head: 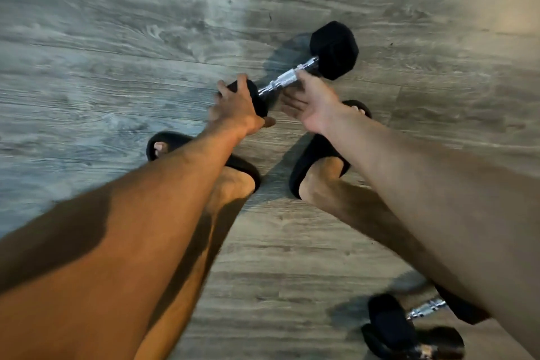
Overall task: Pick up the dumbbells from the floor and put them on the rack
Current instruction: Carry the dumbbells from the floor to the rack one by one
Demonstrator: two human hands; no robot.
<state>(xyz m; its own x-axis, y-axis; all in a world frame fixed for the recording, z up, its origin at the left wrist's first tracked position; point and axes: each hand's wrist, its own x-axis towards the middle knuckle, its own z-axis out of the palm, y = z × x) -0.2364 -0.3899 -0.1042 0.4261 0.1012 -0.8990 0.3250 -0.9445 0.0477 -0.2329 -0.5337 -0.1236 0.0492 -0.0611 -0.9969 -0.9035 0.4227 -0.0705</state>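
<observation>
Nearest me, a second dumbbell (388, 321) lies on the floor (117, 38), partly under my right forearm. Just past my slippers (317, 155), my left hand (236, 105) cups the near head of the other dumbbell (287, 78), fingers spread and curled over it. My right hand (312, 102) is flat, fingers straight, thumb at the ridged steel bar. It looks heavy and rigid, so I'd grip mid-bar.

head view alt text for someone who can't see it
Two hands reach to a black hex dumbbell on a grey wood-grain floor: the left hand grips its near head, the right hand is open at the chrome handle. A second dumbbell lies lower right.
</observation>
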